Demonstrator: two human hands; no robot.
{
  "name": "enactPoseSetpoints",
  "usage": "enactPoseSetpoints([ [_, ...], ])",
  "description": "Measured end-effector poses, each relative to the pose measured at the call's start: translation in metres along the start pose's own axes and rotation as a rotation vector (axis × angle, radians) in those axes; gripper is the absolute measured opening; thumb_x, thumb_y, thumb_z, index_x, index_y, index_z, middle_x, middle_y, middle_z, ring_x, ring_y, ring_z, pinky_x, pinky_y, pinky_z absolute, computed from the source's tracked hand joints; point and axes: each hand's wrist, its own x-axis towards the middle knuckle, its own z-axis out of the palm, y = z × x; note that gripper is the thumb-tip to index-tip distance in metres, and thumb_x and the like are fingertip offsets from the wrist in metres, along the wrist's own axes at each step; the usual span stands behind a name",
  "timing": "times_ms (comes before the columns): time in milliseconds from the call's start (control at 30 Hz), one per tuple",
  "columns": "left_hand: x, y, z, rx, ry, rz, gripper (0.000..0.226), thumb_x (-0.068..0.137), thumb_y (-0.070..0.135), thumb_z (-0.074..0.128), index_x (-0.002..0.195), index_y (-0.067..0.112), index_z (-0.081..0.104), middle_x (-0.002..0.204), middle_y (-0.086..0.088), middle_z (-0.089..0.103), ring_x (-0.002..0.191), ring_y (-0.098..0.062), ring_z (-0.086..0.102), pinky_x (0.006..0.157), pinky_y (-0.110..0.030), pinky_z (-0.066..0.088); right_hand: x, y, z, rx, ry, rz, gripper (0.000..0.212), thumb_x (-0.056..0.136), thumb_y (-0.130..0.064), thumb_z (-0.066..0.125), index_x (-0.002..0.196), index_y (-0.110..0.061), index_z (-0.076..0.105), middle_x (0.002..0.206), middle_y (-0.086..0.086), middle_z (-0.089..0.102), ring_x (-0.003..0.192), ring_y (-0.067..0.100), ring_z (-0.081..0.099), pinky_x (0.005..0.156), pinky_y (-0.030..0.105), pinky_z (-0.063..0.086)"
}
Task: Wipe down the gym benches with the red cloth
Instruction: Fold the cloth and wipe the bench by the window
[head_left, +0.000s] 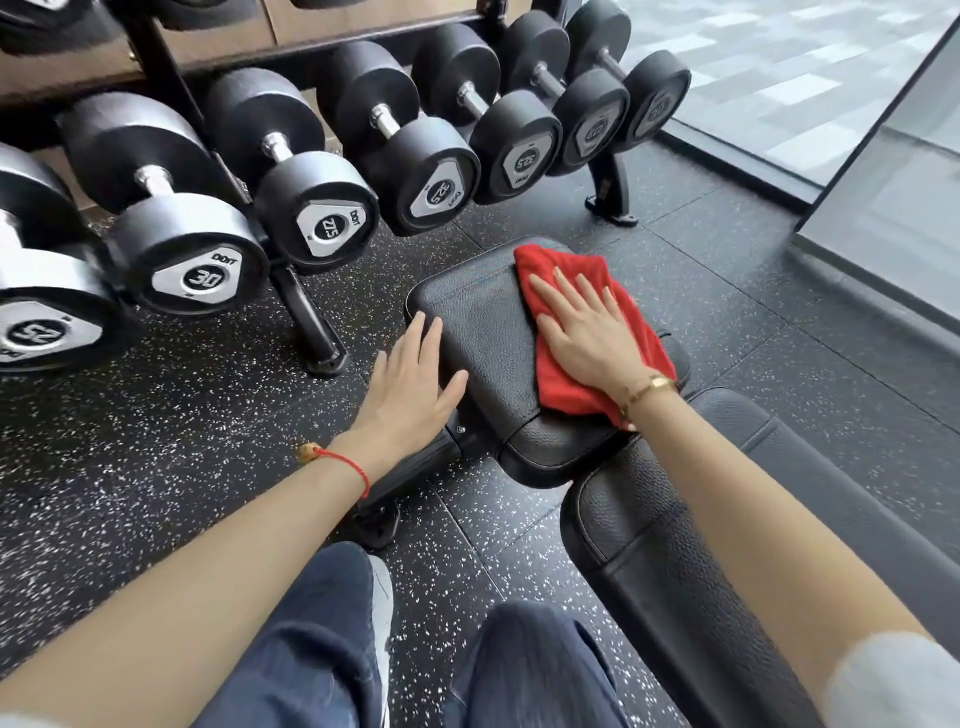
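A black padded gym bench lies in the middle of the view, its seat pad toward the rack and its long back pad running toward me. The red cloth is spread on the right side of the seat pad. My right hand presses flat on the cloth with straight, spread fingers. My left hand rests flat on the seat pad's left edge, fingers straight.
A dumbbell rack holding several black dumbbells stands just left of and behind the bench. A glass wall borders the right. The floor is speckled black rubber. My legs are at the bottom.
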Motion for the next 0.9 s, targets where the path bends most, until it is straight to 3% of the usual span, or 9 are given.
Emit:
enactPoseSetpoints([
  [133, 0.002, 0.002, 0.003, 0.003, -0.007, -0.019, 0.072, 0.099, 0.045, 0.039, 0.156, 0.011, 0.008, 0.164, -0.006, 0.000, 0.150, -0.024, 0.012, 0.121, -0.050, 0.014, 0.041, -0.039, 0.002, 0.031, -0.052, -0.011, 0.053, 0.101, -0.038, 0.030, 0.153, -0.039, 0.017, 0.164, -0.005, 0.008, 0.151, 0.025, 0.005, 0.122, 0.046, -0.003],
  [267, 0.004, -0.004, 0.004, 0.017, -0.024, -0.013, 0.074, 0.098, 0.043, 0.042, 0.155, 0.010, 0.009, 0.164, -0.007, 0.000, 0.151, -0.025, 0.012, 0.120, -0.054, 0.016, -0.004, -0.075, 0.017, -0.010, -0.052, -0.248, 0.056, 0.100, -0.038, 0.034, 0.153, -0.040, 0.016, 0.163, -0.007, 0.012, 0.151, 0.023, 0.008, 0.122, 0.046, 0.000],
  [367, 0.003, -0.007, 0.004, 0.028, -0.024, 0.009, 0.074, 0.098, 0.045, 0.041, 0.155, 0.012, 0.009, 0.165, -0.006, 0.000, 0.150, -0.024, 0.013, 0.119, -0.054, 0.017, -0.042, -0.062, 0.019, -0.020, -0.025, -0.311, 0.056, 0.099, -0.042, 0.034, 0.153, -0.041, 0.017, 0.162, -0.009, 0.017, 0.150, 0.021, 0.011, 0.122, 0.044, 0.003],
  [467, 0.001, -0.009, 0.003, 0.039, -0.013, 0.018, 0.072, 0.099, 0.046, 0.039, 0.156, 0.015, 0.008, 0.165, -0.004, 0.000, 0.151, -0.023, 0.007, 0.121, -0.053, 0.012, -0.052, -0.026, 0.010, -0.026, -0.002, -0.241, 0.054, 0.099, -0.045, 0.034, 0.151, -0.045, 0.018, 0.161, -0.012, 0.017, 0.150, 0.017, 0.011, 0.123, 0.040, 0.003],
  [667, 0.003, 0.009, 0.003, -0.007, 0.083, 0.106, 0.061, 0.100, 0.039, 0.039, 0.153, 0.015, 0.022, 0.162, -0.007, 0.015, 0.151, -0.021, 0.008, 0.123, -0.048, 0.005, -0.009, 0.022, -0.010, -0.023, 0.015, 0.119, 0.054, 0.101, -0.044, 0.032, 0.152, -0.041, 0.017, 0.163, -0.006, 0.011, 0.151, 0.023, 0.009, 0.122, 0.043, 0.000],
  [900, 0.034, 0.033, 0.014, 0.059, 0.142, 0.082, 0.054, 0.099, 0.035, 0.042, 0.147, 0.012, 0.035, 0.156, -0.011, 0.029, 0.148, -0.027, 0.019, 0.121, -0.050, 0.011, -0.085, 0.006, -0.005, -0.023, 0.020, -0.041, 0.056, 0.100, -0.044, 0.032, 0.153, -0.043, 0.012, 0.163, -0.008, 0.011, 0.151, 0.023, 0.005, 0.122, 0.044, -0.001],
])
